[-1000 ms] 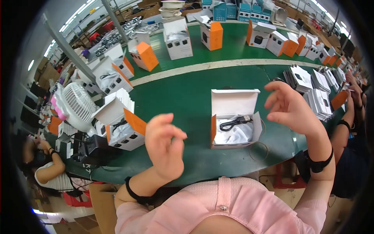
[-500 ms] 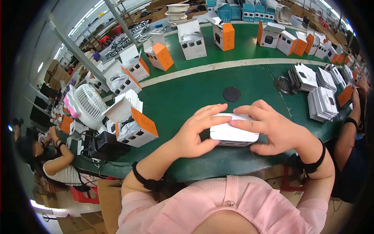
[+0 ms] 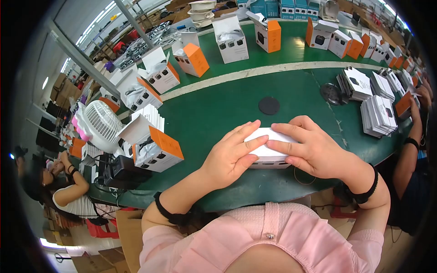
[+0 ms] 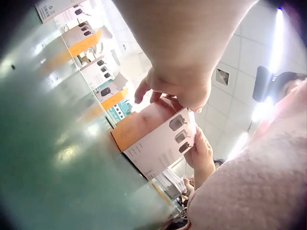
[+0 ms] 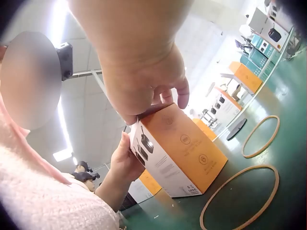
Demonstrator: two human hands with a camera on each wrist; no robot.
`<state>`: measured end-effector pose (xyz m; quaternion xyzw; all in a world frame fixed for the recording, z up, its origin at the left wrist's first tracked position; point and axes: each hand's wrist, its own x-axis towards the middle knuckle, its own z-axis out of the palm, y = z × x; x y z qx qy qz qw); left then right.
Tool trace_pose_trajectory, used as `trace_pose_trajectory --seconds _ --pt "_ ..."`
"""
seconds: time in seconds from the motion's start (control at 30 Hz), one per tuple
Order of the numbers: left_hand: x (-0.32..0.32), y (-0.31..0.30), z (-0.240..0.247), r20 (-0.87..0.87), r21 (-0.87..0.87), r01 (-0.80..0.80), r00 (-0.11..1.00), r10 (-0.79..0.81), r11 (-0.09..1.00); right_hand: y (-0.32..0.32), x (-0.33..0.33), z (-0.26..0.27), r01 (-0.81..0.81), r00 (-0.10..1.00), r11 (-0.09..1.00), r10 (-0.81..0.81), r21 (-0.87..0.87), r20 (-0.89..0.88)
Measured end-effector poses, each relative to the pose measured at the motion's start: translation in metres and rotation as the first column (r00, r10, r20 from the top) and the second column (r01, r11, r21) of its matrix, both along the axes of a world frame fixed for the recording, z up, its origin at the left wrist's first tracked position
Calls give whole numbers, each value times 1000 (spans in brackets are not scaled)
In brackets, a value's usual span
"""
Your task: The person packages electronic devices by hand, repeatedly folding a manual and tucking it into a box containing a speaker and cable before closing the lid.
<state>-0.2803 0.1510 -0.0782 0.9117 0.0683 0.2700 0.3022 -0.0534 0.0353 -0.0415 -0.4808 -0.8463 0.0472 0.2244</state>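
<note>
A white-and-orange cardboard box [image 3: 269,152] stands on the green table before me, its white lid folded down over the top. My left hand [image 3: 230,157] lies across the lid's left part, fingers extended and thumb at the near edge. From the other side, my right hand [image 3: 314,150] presses on the lid with its fingers, its thumb low by the front edge. In the left wrist view the box's printed white face [image 4: 160,143] shows beneath the hands. An orange side panel [image 5: 189,143] faces the right wrist camera. The contents are hidden.
Beside the box lie tan rubber bands [image 5: 240,196]. Beyond it are a black disc [image 3: 269,105] and a dark round dish [image 3: 332,94]. An open box [image 3: 159,154] and a white fan [image 3: 102,123] stand left, stacked white packets [image 3: 378,116] right. Several boxes line the back.
The box stood open with a cable on top and both hands raised apart. Its lid then came down under both hands, which now sit slightly closer together on it.
</note>
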Motion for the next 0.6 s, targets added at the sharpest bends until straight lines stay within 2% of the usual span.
trace_pose_trajectory --seconds 0.07,0.1,0.17,0.2,0.23,0.3,0.33,0.4,0.43,0.5,0.53,0.6 --pt "1 -2 1 -45 168 -53 997 61 984 -3 -3 0 6 999 1000 -7 18 52" --pt "1 -4 6 -45 166 -49 997 57 985 -4 -3 1 14 994 999 -18 41 108" --pt "-2 -10 16 -55 511 -128 982 181 850 -6 -2 7 29 985 999 -37 44 171" --pt "-4 -11 13 -95 589 -102 976 193 802 -8 -3 6 38 972 998 -48 48 229" --pt "-4 -12 14 -100 583 -102 976 195 806 -8 -4 5 35 973 999 -43 41 226" --pt "-5 -14 19 -221 602 0 961 167 799 -9 -3 4 26 968 1000 -27 8 251" --pt "-4 -14 18 -208 603 7 967 149 797 -11 -3 4 21 972 1000 -17 -14 232" --pt "-8 -21 9 -212 485 -13 968 132 875 -16 -7 4 36 970 999 -28 -28 242" --pt "-8 -26 6 -180 540 -48 969 172 840 -18 -9 -1 43 976 999 -39 -11 214" --pt "-7 -27 5 -149 497 -78 973 174 864 -18 -5 -6 22 992 1000 -19 -19 127" --pt "-3 -22 10 -135 504 -62 979 150 862 -16 -3 -11 48 989 999 -46 -10 139" --pt "6 -7 25 -147 320 -35 985 86 947 -7 5 -18 -59 995 998 58 -17 -85"
